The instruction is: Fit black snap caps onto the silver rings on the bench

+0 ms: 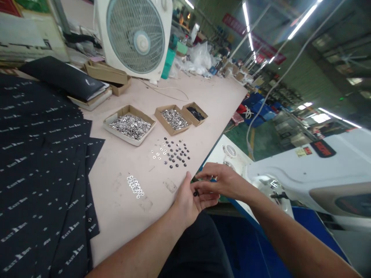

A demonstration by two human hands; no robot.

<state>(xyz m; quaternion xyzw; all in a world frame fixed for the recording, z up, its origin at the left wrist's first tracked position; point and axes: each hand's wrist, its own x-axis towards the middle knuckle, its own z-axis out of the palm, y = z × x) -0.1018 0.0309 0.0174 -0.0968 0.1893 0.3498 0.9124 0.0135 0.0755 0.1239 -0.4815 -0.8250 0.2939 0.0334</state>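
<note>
At the table's front edge my left hand (pixel 187 204) is turned palm up and cupped, with a small black snap button (pixel 196 193) in it. Above that palm, my right hand (pixel 220 178) reaches in from the right, its thumb and finger apart and one fingertip close to the black button. Loose black snap caps (pixel 177 155) and small silver rings (pixel 158 154) lie scattered on the table beyond my hands. To the left, silver snap rings (pixel 135 187) are laid out in neat close rows.
Behind the loose parts stand a tray of silver snaps (pixel 130 126), a cardboard box of silver parts (pixel 174 119) and one of black parts (pixel 196 113). Printed black fabric (pixel 43 173) covers the left. A fan (pixel 136 38) stands behind; a white machine (pixel 313 173) is at right.
</note>
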